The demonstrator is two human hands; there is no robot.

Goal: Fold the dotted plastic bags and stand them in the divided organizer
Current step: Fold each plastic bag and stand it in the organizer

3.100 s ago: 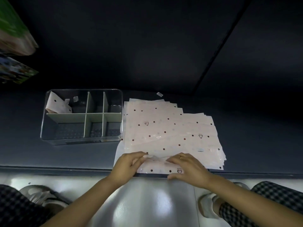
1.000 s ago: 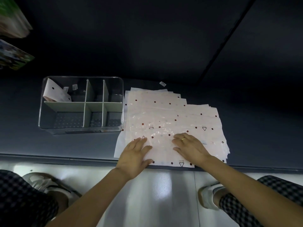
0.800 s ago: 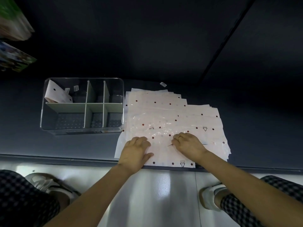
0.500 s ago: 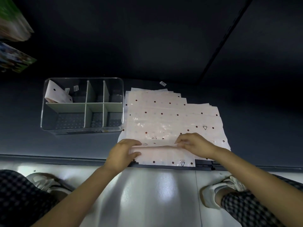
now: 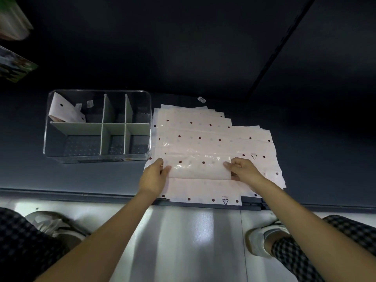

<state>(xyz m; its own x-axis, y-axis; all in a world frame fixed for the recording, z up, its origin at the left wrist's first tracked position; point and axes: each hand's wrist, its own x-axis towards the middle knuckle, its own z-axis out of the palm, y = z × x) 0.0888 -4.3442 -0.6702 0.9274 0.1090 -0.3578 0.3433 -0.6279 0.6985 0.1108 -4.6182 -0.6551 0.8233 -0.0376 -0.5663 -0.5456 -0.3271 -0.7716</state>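
A fanned stack of pale pink dotted plastic bags (image 5: pixel 213 137) lies flat on the dark surface. On top, a folded bag (image 5: pixel 200 167) forms a long narrow strip. My left hand (image 5: pixel 155 176) pinches its left end and my right hand (image 5: pixel 243 169) pinches its right end. The clear divided organizer (image 5: pixel 97 158) stands to the left of the stack. One folded dotted bag (image 5: pixel 64 110) leans in its back left compartment; the other compartments hold nothing.
The dark surface ends at a front edge (image 5: pixel 81 195) just below the bags, with a pale floor beneath. My shoes (image 5: pixel 264 241) and checked trousers show at both lower corners. Coloured packets (image 5: pixel 14 64) hang at the upper left. A small label (image 5: pixel 201 99) lies behind the stack.
The near part of the top bag has been folded over away from me into a narrow strip. Both hands went from pressing flat on the bag to pinching the strip's ends.
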